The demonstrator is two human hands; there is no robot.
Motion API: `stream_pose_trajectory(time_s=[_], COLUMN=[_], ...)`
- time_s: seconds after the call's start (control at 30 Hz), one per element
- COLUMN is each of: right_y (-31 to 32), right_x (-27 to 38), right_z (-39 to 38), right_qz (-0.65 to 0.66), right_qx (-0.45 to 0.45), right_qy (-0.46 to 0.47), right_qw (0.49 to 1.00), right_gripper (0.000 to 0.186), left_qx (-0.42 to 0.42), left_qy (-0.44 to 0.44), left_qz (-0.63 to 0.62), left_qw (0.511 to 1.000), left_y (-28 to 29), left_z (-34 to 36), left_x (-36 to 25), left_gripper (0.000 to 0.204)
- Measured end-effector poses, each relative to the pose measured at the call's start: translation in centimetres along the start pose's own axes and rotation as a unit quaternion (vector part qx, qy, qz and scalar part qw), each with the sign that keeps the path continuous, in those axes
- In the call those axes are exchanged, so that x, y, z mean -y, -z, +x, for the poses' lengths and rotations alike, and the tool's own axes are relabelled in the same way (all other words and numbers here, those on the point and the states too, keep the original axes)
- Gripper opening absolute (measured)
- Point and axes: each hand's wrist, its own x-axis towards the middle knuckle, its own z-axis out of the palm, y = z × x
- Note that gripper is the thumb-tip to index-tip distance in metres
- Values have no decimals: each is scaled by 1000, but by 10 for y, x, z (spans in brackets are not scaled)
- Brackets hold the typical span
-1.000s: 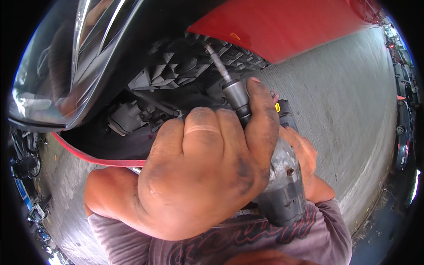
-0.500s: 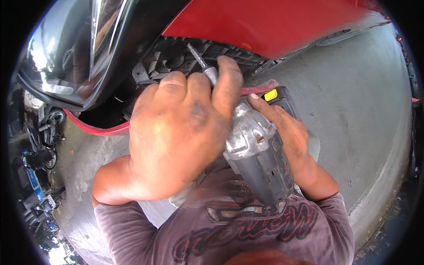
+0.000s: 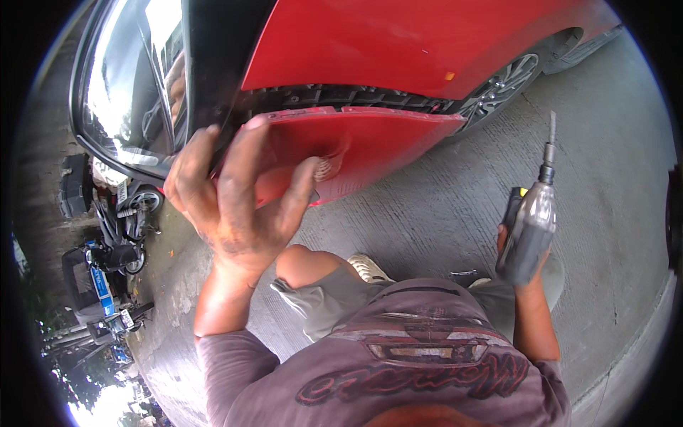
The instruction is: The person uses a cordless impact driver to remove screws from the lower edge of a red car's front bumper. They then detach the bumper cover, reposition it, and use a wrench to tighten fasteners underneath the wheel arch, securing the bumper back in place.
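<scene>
My left hand [image 3: 242, 203] is raised in front of a red bumper panel [image 3: 370, 149], fingers apart and nothing visible between them. The fingertips overlap the panel's upper edge; whether they touch it I cannot tell. Above the panel, a strip of black plastic brackets [image 3: 356, 96] shows in the gap below the red car body [image 3: 370, 43]. Off to the right, my right hand [image 3: 535, 279] grips a cordless impact driver [image 3: 530, 228], its long bit pointing away from me. The driver's body hides most of that hand.
A wheel [image 3: 501, 85] stands at the far right of the car. Glossy glass in a black surround [image 3: 135, 85] is at upper left. Motorcycles [image 3: 128, 235] are parked farther left. Grey concrete floor [image 3: 427, 220] lies under my bent legs and shoe [image 3: 368, 268].
My left hand has come away from the driver's chuck and opened. My right hand has carried the driver rightward. The gap above the bumper panel looks narrower, and the view takes in more.
</scene>
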Motion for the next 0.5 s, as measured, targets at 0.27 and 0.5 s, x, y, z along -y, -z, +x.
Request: stream_pose_trajectory(time_s=[0.27,0.5], right_y=[-62,-100], right_x=[-164,-247], right_z=[-36,-103], right_qz=[-153,-237], right_qx=[121,267], right_qy=[-120,-248], right_qw=[973,901], right_gripper=[86,87], left_qx=[-49,-80], left_qy=[81,92], left_qz=[96,138], left_qw=[991,983], left_y=[-20,-41], left_z=[-41,-30], left_x=[2,1], left_gripper=[86,93])
